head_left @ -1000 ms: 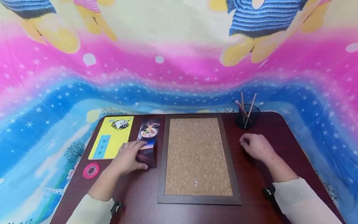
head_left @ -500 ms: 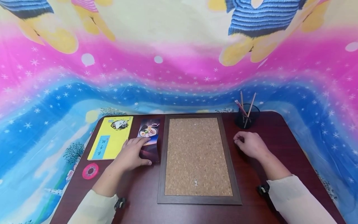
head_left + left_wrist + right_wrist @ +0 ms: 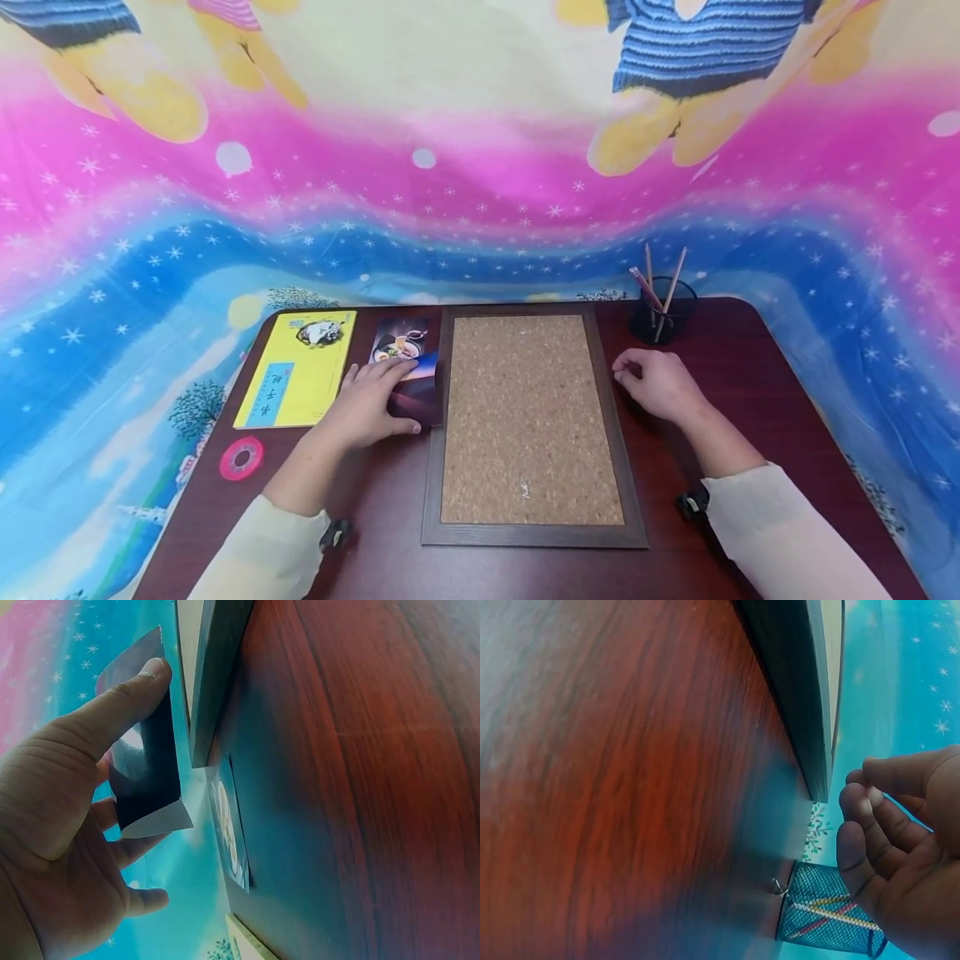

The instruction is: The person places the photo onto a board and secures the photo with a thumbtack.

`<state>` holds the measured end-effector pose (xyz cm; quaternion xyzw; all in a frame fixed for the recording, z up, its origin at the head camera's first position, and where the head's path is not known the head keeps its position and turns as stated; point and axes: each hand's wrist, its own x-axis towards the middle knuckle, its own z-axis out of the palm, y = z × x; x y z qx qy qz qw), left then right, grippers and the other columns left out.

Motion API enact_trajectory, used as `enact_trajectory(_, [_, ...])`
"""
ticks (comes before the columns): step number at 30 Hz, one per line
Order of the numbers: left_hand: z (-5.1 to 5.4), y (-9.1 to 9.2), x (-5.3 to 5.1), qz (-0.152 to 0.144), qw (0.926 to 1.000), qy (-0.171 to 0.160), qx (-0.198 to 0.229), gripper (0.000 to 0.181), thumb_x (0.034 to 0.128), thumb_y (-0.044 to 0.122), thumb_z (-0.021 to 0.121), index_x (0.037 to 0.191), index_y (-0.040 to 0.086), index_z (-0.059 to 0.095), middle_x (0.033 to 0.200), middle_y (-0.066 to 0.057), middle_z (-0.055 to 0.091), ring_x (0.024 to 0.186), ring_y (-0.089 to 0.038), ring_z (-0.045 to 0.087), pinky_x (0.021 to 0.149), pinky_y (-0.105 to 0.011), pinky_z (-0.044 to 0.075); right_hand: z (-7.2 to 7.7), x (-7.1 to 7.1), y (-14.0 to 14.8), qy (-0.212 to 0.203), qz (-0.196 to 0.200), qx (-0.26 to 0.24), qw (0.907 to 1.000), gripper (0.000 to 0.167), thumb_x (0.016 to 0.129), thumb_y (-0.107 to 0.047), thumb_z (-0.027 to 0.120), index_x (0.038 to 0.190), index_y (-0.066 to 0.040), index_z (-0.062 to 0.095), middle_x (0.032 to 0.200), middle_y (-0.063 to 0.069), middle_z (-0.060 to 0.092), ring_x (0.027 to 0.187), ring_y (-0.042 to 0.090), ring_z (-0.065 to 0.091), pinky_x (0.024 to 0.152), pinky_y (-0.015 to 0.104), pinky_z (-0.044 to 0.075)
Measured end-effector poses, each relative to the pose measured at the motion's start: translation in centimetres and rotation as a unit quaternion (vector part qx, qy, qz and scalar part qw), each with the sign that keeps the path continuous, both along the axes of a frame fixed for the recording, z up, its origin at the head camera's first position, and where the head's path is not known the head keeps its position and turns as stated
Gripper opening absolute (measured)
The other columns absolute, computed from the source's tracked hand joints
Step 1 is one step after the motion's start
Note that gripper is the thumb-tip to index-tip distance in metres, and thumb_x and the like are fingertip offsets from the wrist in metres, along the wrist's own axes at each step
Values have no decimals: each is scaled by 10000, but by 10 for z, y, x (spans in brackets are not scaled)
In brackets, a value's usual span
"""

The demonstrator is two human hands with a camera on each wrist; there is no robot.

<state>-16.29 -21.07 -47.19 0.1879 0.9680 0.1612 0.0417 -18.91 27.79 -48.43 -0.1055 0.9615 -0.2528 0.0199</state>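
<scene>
In the head view my left hand [image 3: 367, 406] is left of the corkboard [image 3: 528, 417]. It pinches a glossy dark picture card [image 3: 150, 761] between thumb and fingers, raised off the table in the left wrist view. A blue-orange band crosses the card's front. Behind it, a picture card with a ramen bowl [image 3: 397, 346] lies on the table. My right hand [image 3: 660, 387] hovers at the board's right side, fingers loosely curled and thumb near the index finger. In the right wrist view I see nothing held, though the fingertips partly hide each other.
A yellow booklet [image 3: 296, 367] lies at the back left, with a pink tape roll [image 3: 242, 458] in front of it. A black mesh pen holder [image 3: 654, 321] with several pencils stands at the back right. Small shiny bits [image 3: 525, 490] sit on the cork.
My left hand has moved right and slightly away, bringing the pinched card towards the board. My right hand has shifted left towards the board's right edge.
</scene>
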Motion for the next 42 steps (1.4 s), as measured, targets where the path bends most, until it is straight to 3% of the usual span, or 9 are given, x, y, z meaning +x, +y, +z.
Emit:
enact_trajectory(9, [-1,12,-5,-73,10000,-52,-23,1031,747,569,886,1597,211,424,1598,-131,432,1482,-416,353,1187,-727,120,-2,-3,-10,-3,-2,-99,10000,117,1001,-155,663,1064,-132,758,945,21,731,794,196,625,761,456,538])
enact_trajectory(29, [-8,40,-25,-203,9997,-31,-113,1026,748,603,869,1597,242,421,1566,-73,469,1455,-369,399,1179,-716,186,-2,-12,-36,-1,94,-261,9996,69,996,-172,690,1005,-161,758,911,-14,722,803,180,637,772,439,544])
enact_trajectory(42, [-9,63,-32,-312,9993,-158,-162,1047,744,612,867,1607,247,401,1594,-61,432,1475,-365,374,1166,-741,183,-4,-19,-58,46,191,-347,9992,45,960,-145,706,963,-150,750,885,-3,724,822,195,650,776,437,554])
